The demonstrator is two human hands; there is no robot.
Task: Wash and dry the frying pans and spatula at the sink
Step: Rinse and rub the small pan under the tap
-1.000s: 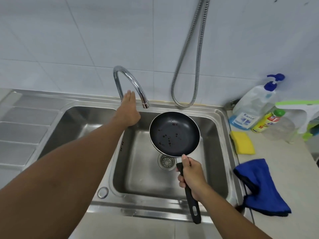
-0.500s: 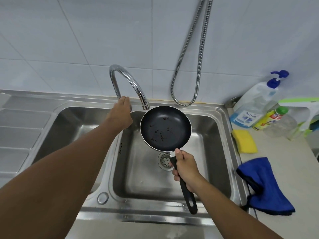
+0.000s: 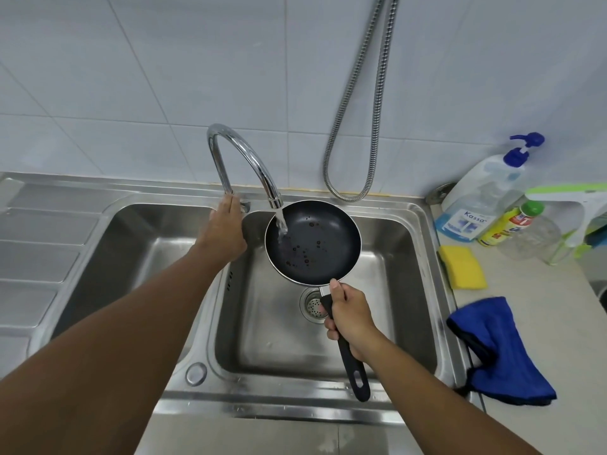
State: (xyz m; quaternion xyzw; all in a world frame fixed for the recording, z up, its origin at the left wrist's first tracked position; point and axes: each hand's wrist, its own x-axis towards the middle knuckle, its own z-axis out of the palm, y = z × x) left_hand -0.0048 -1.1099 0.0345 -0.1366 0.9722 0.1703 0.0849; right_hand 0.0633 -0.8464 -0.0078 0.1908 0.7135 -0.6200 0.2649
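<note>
- Right hand (image 3: 349, 318) is curling its fingers round the handle, holding the frying pan (image 3: 315, 244) over the sink (image 3: 404, 290).
- Water (image 3: 281, 224) is striking the pan's left rim (off-centre!), likely splashing outward.
- Left hand (image 3: 226, 229) is resting at the faucet (image 3: 243, 152) base, finger curl unclear; opening further is risking spray.

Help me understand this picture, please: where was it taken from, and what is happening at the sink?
No machine here: a person wears a camera on the head, looking down at their own arms. The left hand reaches the base of the faucet; its grip is hidden. The right hand grips the handle of a black frying pan over the sink, water running into it. On the counter to the right: a yellow sponge, a blue cloth, a soap bottle.
</note>
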